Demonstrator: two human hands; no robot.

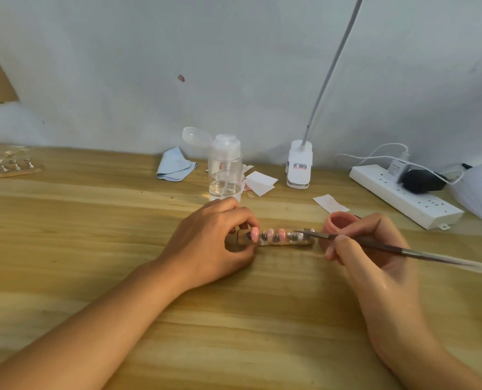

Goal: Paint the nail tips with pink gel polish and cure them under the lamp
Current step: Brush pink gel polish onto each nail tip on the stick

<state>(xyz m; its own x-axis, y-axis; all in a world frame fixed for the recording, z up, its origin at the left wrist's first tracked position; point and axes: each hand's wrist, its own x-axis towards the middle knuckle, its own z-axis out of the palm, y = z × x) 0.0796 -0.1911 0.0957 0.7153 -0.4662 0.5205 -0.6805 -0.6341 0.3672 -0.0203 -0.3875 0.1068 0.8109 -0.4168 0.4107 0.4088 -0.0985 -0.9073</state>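
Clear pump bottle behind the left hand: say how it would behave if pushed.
The pump bottle looks nearly empty, liquid only at the bottom, so probably light and easily slid. Tall and narrow, it might tip if pushed near the top.

- The nail-tip holder [290,243] has its left end hidden under fingers of the left hand [214,243].
- The pink gel pot [339,220] is partly hidden behind the right hand [374,249].
- The brush [420,253] tip, left of the right hand, is too small to tell contact.

Clear pump bottle [225,167], cloth [175,164], power strip [403,197]
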